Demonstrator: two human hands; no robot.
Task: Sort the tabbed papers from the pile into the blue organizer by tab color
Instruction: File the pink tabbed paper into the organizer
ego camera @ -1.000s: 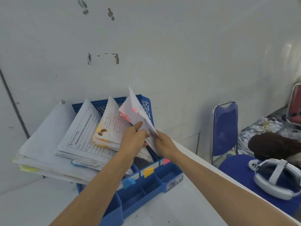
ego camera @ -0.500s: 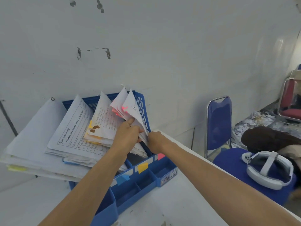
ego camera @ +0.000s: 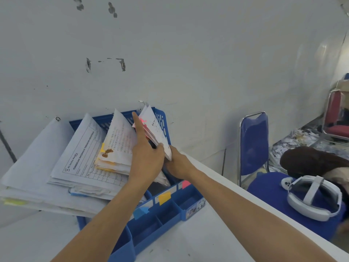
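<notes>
A blue organizer (ego camera: 160, 220) stands against the wall on the white table, with blue, yellow and pink tabs on its front dividers. Several paper stacks lean in its slots: a big one with a yellow tab (ego camera: 32, 167), a printed form stack (ego camera: 83, 152), a stained yellow-tabbed stack (ego camera: 117, 146) and a pink-tabbed bundle (ego camera: 154, 127) in the rightmost slot. My left hand (ego camera: 146, 154) lies flat with straight fingers against the left face of the pink-tabbed bundle. My right hand (ego camera: 177, 165) grips that bundle's lower edge.
A blue chair (ego camera: 254, 142) stands right of the table (ego camera: 198, 242), whose edge runs diagonally to the lower right. A white headset (ego camera: 313, 199) lies on a blue seat. Loose papers and a red chair (ego camera: 338, 120) are at the far right.
The pink-tabbed bundle has been pushed upright toward the organizer's right wall. My left hand has straightened and slid up along its face; my right hand stays at its lower edge.
</notes>
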